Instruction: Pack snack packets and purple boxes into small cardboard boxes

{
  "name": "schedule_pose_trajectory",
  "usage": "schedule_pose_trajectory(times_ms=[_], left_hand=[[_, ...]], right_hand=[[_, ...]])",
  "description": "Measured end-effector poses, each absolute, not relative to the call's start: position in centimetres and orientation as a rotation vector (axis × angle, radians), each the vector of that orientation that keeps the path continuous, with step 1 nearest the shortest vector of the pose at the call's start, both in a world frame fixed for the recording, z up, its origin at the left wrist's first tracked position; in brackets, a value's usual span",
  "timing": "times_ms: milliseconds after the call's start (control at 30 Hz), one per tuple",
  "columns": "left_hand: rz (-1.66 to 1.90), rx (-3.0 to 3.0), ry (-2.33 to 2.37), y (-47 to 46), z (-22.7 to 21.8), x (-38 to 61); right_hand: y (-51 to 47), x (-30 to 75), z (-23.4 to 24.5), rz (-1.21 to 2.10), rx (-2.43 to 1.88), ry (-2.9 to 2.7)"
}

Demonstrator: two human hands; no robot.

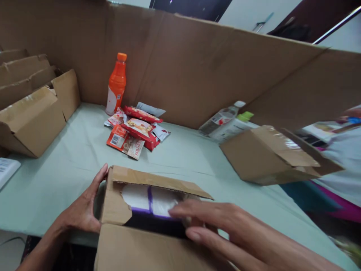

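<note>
In front of me stands an open brown cardboard box point(160, 248) with its top flap raised. Inside it lies a white package with purple stripes point(163, 201), above a dark gap. My left hand point(84, 209) grips the box's left side, thumb low and fingers up at the far corner. Over the right part of the opening, my right hand point(222, 226) reaches with its fingers stretched out and slightly apart, somewhat blurred. Its fingertips are by the white package and the right side flap; whether they touch cannot be made out.
Snack packets point(138, 130) lie piled near an upright orange bottle point(117, 84). Cardboard boxes point(36, 116) stand at left, another box point(267, 154) at right beside a clear bottle point(221, 118) and a green-capped bottle point(232, 128). A cardboard wall point(180, 64) closes the back; a person point(345, 158) is at right.
</note>
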State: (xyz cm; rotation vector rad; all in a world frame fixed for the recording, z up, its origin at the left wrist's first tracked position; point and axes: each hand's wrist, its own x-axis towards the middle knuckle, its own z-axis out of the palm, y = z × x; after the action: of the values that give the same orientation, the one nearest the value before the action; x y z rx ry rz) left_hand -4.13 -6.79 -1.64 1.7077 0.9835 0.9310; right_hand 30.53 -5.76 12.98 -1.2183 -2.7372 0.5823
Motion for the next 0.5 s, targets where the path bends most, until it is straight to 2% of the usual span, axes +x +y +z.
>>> schedule_pose_trajectory(times_ms=[167,267,367,500], left_hand=[[0.933,1.696,0.978,-6.5,-2.8,-4.4],[0.922,1.696,0.976,-6.5,-2.7,-4.3],[0.927,1.709,0.963,-6.5,-2.2,-3.9],[0.979,1.728,0.945,-6.1,-1.7,-3.5]], right_hand=[[-2.9,28.9,11.0,0.021,-1.144,-2.987],[-2.8,27.6,10.2,-0.174,-1.099,-2.997],[-3.0,25.7,10.3,-0.150,-1.181,-2.929],[-3.6,24.9,11.8,0.120,-1.196,-2.870]])
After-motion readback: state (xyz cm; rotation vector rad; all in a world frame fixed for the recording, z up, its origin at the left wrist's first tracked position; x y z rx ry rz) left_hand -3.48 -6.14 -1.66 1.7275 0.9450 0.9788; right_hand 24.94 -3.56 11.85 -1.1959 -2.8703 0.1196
